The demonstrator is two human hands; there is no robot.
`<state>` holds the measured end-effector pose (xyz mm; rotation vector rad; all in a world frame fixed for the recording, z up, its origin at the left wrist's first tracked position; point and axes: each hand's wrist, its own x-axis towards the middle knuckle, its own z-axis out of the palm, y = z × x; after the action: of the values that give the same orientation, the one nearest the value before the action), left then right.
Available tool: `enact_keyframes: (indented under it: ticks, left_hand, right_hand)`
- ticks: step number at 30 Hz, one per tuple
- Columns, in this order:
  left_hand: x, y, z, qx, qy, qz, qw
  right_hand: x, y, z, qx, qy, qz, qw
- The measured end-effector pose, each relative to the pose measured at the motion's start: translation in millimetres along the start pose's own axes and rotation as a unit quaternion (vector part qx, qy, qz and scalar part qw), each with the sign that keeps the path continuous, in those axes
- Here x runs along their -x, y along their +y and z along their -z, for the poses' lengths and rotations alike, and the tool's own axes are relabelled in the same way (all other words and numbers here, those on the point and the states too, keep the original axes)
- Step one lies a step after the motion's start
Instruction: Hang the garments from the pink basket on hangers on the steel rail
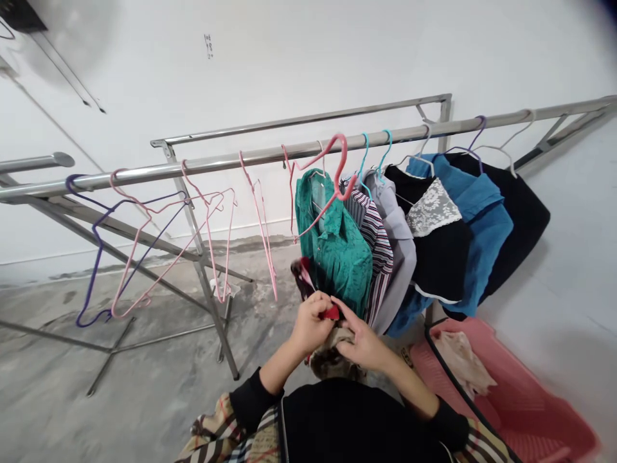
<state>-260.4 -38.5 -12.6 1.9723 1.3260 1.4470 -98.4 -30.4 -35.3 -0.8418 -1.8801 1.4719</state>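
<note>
Just below the hanging clothes, my left hand (312, 326) is closed on a garment (332, 358) with red, dark and beige patterned parts. My right hand (365, 345) grips the same garment from the other side, its thumb and fingers on the cloth. Much of the garment is hidden behind my hands and bunched below them. Above them a pink hanger (343, 161) shows large in front of the rail; I cannot tell what bears it. Right behind my hands hangs a green shirt (332, 247), with a striped shirt (378, 235) beside it.
A metal rail (212, 167) crosses the view. Purple (99, 241) and pink hangers (263, 231) without clothes hang at left. Further right hang grey, black (441, 260) and blue garments (486, 222). A pink basket (525, 392) with pale cloth (460, 360) stands at lower right.
</note>
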Motion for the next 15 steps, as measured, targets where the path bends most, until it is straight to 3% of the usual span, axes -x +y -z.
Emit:
enact_keyframes:
  ticks: [5,9,12,15]
  left_hand:
    - [-4.9,21.3,-1.3,0.031,-0.193,-0.038,0.980]
    - [-32.0,24.1,5.1,0.031,-0.249,-0.073,0.965]
    - [-57.8,14.6,5.8,0.107,-0.184,0.002,0.977]
    - [-79.3,1.3,-2.2,0.135,0.002,0.051,0.990]
  right_hand:
    - [4.1,9.2,-1.4,-0.017,0.006,0.030,0.999]
    - [14.2,5.6,9.9,0.031,0.034,-0.004,0.999]
    - [26.3,0.1,19.7,0.063,0.029,-0.022,0.997]
    - [38.2,-4.2,26.2,0.033,0.016,-0.021,0.999]
